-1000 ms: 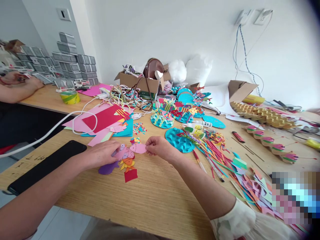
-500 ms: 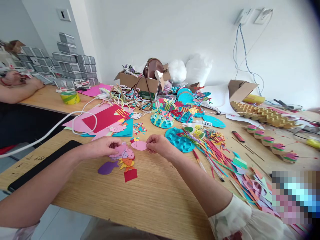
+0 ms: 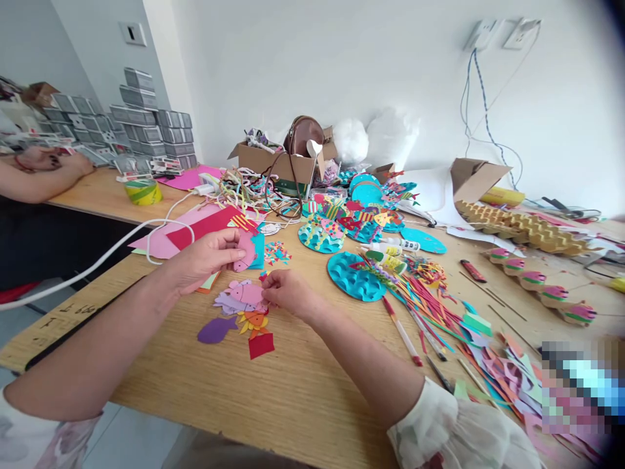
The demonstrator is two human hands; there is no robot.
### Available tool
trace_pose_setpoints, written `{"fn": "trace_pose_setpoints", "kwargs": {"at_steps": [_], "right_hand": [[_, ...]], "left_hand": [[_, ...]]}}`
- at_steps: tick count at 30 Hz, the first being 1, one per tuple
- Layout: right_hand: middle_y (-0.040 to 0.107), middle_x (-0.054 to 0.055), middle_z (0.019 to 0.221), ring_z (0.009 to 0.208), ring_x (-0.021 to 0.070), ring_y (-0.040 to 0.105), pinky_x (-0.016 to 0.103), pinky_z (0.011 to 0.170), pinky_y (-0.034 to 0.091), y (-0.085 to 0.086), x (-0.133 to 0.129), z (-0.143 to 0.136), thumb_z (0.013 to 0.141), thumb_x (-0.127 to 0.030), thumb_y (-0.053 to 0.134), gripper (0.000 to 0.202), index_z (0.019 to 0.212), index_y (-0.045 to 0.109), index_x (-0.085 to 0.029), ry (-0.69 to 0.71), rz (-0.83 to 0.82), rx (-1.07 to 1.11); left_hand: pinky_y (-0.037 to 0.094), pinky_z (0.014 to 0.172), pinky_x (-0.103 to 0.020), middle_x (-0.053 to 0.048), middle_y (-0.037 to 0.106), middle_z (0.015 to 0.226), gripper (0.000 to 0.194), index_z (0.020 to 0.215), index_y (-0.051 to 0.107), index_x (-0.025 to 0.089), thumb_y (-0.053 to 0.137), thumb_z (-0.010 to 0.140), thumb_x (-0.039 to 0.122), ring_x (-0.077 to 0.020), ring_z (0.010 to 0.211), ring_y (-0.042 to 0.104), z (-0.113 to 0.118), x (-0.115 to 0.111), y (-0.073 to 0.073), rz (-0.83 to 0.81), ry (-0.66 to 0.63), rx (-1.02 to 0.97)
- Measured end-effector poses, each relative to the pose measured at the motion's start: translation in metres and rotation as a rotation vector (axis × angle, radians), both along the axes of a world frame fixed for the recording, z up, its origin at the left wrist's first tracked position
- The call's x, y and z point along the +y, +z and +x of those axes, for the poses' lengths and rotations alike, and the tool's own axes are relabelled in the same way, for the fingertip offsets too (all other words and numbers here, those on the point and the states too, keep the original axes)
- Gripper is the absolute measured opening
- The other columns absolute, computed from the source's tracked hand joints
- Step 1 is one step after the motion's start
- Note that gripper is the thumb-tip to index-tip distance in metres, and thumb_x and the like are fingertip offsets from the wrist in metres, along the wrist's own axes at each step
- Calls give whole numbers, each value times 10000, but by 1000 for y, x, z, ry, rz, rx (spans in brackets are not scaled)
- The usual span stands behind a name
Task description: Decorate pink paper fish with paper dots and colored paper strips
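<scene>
My left hand [image 3: 209, 257] is pinching a pink paper fish [image 3: 245, 253], raised over the left part of the work spot. Lower down, my right hand [image 3: 291, 296] has its fingertips closed on the edge of another pink paper fish [image 3: 248, 296]. That fish lies over lilac paper fish [image 3: 227, 304], partly covering them. Just below are an orange and yellow paper fish [image 3: 254, 322], a purple paper fish [image 3: 216, 330] and a red paper piece [image 3: 262, 346]. Small coloured paper bits [image 3: 278, 253] lie beyond my right hand.
Pink and red paper sheets [image 3: 166, 229] lie at the left under a white cable [image 3: 97, 266]. Blue egg-tray discs [image 3: 355, 276], glue bottles [image 3: 388, 262], pens [image 3: 401, 331] and paper strips [image 3: 430, 303] spread rightward. A co-worker's arm [image 3: 43, 176] rests far left.
My left hand has lifted away from the pile with a pink fish, moving up and right. My right hand has moved left and down with its pink fish, onto the pile.
</scene>
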State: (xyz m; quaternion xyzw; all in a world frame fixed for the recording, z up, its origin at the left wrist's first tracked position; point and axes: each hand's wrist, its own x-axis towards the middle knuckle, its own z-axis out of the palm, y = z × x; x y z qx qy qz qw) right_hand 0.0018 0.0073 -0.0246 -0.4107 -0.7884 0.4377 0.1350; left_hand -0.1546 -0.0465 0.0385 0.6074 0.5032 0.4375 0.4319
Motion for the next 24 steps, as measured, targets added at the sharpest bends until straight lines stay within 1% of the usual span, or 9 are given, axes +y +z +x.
{"fn": "trace_pose_setpoints", "kwargs": {"at_steps": [2,5,8,11,14,16,18,20,24], "right_hand": [[621,-12,600,599,116,572,205,551,409,0,-6,-4,659,-76,556,116,675,624,-168,37,55,-11],[654,21,784,774,172,582,263,676,418,5,-13,-3,637,-97,581,152,734,653,-189,64,151,0],[650,33,846,825,166,572,274,738,410,15,-10,8,671,-55,516,201,760,646,-180,36,187,25],[631,26,826,784,123,567,237,716,422,27,-4,26,741,-52,440,209,823,599,-161,-46,191,94],[602,10,820,736,101,556,204,653,433,38,-4,43,768,-183,512,135,900,533,-161,-107,140,335],[578,-15,730,656,88,534,183,579,412,41,-9,52,734,-212,562,108,825,529,-164,-107,129,384],[530,-44,606,558,71,481,169,501,356,39,-13,62,711,-171,555,34,696,525,-168,-122,159,286],[489,-57,534,503,65,436,169,459,310,34,-16,74,698,-134,525,88,619,509,-170,-182,160,194],[519,-47,532,491,73,469,169,453,332,14,-16,105,709,-126,485,78,653,517,-170,-288,57,133]], "left_hand": [[367,516,-206,34,459,614,84,699,457,157,513,728,213,-79,557,431,7,1,-2,-33,1,5],[356,493,-191,47,453,599,93,685,446,159,509,720,217,-69,531,424,13,4,-5,-54,23,51],[348,468,-188,53,448,591,104,670,432,165,503,705,232,-64,497,419,16,5,-6,-80,24,133],[319,416,-191,54,456,597,84,708,447,177,470,712,258,-67,447,399,22,7,-6,-133,-14,285],[346,453,-203,34,496,639,123,746,483,177,465,729,298,-95,523,453,33,10,-9,-70,-92,457],[369,490,-213,21,522,679,159,764,495,179,461,743,332,-116,586,486,45,12,-13,-57,-162,503],[368,490,-215,18,532,700,152,783,489,184,435,753,323,-123,597,498,58,12,-16,-108,-228,505],[349,477,-209,23,522,693,108,788,476,185,426,732,263,-119,587,493,71,13,-20,-147,-274,506],[331,492,-202,37,499,665,229,885,493,178,447,661,185,-114,601,477,91,13,-31,-162,-388,461]]}}
